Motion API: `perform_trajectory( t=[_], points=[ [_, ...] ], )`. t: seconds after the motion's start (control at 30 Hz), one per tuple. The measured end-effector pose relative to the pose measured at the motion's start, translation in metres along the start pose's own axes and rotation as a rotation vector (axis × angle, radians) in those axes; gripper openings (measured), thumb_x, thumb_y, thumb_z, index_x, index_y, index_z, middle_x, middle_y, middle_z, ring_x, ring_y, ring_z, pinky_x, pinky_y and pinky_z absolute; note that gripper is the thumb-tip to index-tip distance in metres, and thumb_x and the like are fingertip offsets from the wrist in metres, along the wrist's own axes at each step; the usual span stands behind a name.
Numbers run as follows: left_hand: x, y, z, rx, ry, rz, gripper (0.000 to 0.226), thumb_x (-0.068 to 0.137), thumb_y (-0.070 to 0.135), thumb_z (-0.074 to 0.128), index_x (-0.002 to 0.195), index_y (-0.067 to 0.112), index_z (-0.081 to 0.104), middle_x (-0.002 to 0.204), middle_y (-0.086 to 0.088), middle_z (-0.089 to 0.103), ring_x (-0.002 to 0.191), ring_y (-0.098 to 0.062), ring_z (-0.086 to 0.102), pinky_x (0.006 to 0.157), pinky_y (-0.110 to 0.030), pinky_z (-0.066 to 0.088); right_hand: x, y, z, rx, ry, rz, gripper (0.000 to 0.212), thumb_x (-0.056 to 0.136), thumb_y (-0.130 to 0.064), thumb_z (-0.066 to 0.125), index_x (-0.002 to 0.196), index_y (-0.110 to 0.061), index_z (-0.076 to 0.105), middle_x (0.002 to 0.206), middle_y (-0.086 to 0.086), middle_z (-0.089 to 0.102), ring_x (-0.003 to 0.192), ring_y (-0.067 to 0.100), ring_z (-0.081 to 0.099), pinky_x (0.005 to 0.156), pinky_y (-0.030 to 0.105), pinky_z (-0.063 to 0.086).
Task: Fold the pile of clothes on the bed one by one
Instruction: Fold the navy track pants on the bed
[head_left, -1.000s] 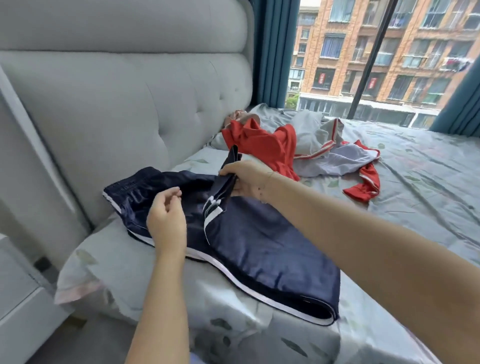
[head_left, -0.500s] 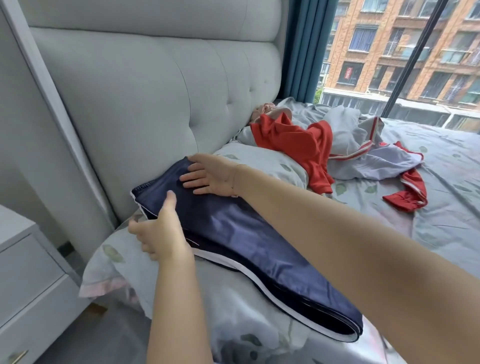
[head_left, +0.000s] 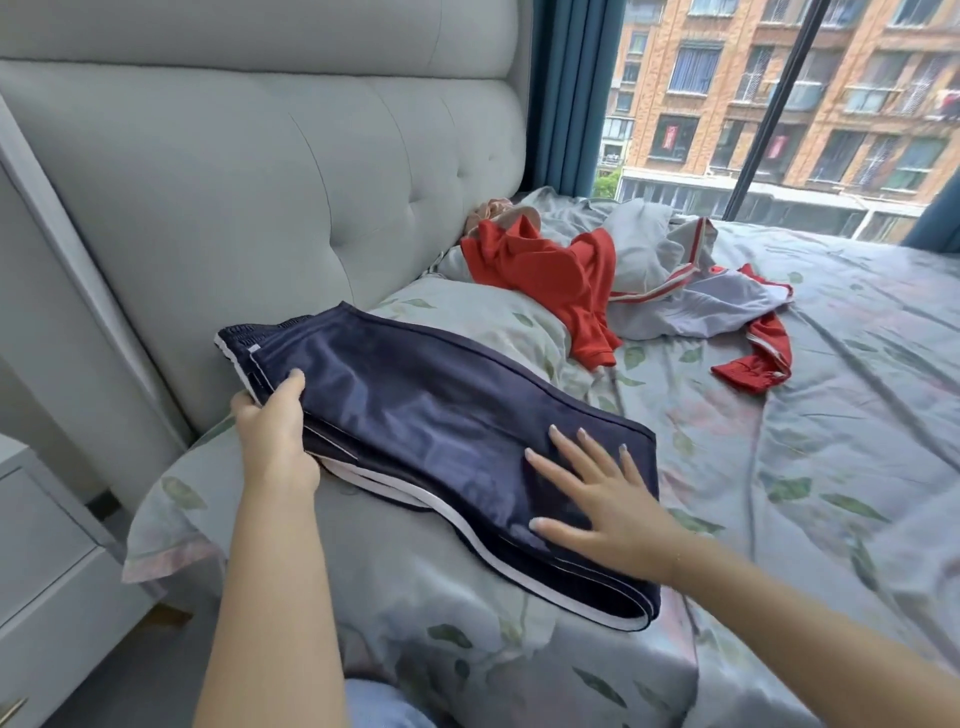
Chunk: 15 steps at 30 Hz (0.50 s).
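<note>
Navy shorts (head_left: 415, 410) with white trim lie folded in half lengthwise on a leaf-print pillow (head_left: 395, 582). My left hand (head_left: 275, 436) grips their near edge close to the waistband, thumb on top. My right hand (head_left: 597, 493) lies flat with spread fingers on the leg end of the shorts. Further back a loose pile holds a red garment (head_left: 550, 275) and a grey and red garment (head_left: 701, 306).
A grey tufted headboard (head_left: 270, 182) stands to the left. A white nightstand (head_left: 47, 561) sits at the lower left beside the bed. The floral sheet (head_left: 831, 441) stretches right towards a large window with blue curtains (head_left: 566, 93).
My right hand slid from the waistband end down to the leg end of the shorts. My left hand stayed at the near edge by the waistband. The shorts went from half-open to folded in half.
</note>
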<state>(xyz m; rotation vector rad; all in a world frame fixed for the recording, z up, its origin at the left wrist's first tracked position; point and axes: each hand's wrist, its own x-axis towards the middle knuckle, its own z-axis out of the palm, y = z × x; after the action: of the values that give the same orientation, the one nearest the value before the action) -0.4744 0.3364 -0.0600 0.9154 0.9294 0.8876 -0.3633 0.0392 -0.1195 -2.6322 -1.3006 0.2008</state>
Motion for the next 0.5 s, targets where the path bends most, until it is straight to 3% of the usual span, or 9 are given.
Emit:
perform_trajectory(
  t=[0.1,0.2,0.27,0.33,0.4,0.5],
  points=[
    [-0.008,-0.003,0.007,-0.036,0.002,0.048,0.032,0.085,0.015,0.067,0.111,0.023,0.050,0.115,-0.003,0.065,0.101,-0.023,0.064,0.096,-0.042,0.052,-0.002,0.003,0.034,-0.050,-0.082,0.032,0.074,0.079,-0.084,0.012,0.141,-0.059,-0.019,0.154,-0.019,-0.029,0.144,0.016,-0.026,0.115,0.055,-0.015],
    [-0.026,-0.005,0.017,-0.106,-0.023,0.188,0.045,0.085,0.011,0.067,0.122,0.022,0.044,0.113,0.004,0.063,0.096,-0.011,0.064,0.100,-0.035,0.050,0.002,0.005,0.044,-0.010,-0.090,0.051,0.076,0.077,-0.084,0.009,0.143,-0.056,-0.015,0.156,-0.018,-0.024,0.145,0.015,-0.025,0.115,0.053,-0.016],
    [-0.039,-0.001,0.024,-0.150,-0.137,0.275,0.061,0.084,0.012,0.069,0.138,0.018,0.039,0.127,0.004,0.059,0.111,-0.009,0.061,0.105,-0.030,0.045,-0.003,0.008,0.037,0.128,-0.083,0.062,0.072,0.084,-0.077,0.018,0.149,-0.050,-0.001,0.159,-0.017,-0.011,0.147,0.010,-0.016,0.118,0.046,-0.012],
    [-0.055,0.004,0.032,-0.072,-0.323,0.435,0.055,0.085,0.008,0.065,0.137,0.012,0.046,0.128,-0.002,0.062,0.116,-0.015,0.060,0.105,-0.033,0.045,-0.016,0.014,0.026,0.430,-0.004,0.102,0.058,0.096,-0.058,0.032,0.150,-0.040,0.021,0.160,-0.015,0.010,0.148,0.007,0.002,0.121,0.036,0.000],
    [-0.078,0.003,0.043,0.128,-0.480,0.629,0.044,0.088,0.000,0.059,0.130,0.014,0.054,0.119,0.002,0.065,0.110,-0.010,0.061,0.099,-0.026,0.047,-0.031,0.027,0.015,0.792,0.078,0.223,0.042,0.101,-0.043,0.038,0.143,-0.035,0.040,0.152,-0.015,0.032,0.142,0.003,0.024,0.119,0.029,0.016],
    [-0.120,-0.019,0.057,0.518,-0.738,0.882,0.066,0.085,-0.006,0.059,0.138,0.031,0.047,0.119,0.011,0.061,0.112,-0.001,0.057,0.095,-0.014,0.043,-0.051,0.051,-0.003,1.229,0.113,0.440,0.038,0.103,-0.042,0.032,0.128,-0.028,0.056,0.139,-0.007,0.051,0.128,0.010,0.046,0.109,0.028,0.033]
  ],
)
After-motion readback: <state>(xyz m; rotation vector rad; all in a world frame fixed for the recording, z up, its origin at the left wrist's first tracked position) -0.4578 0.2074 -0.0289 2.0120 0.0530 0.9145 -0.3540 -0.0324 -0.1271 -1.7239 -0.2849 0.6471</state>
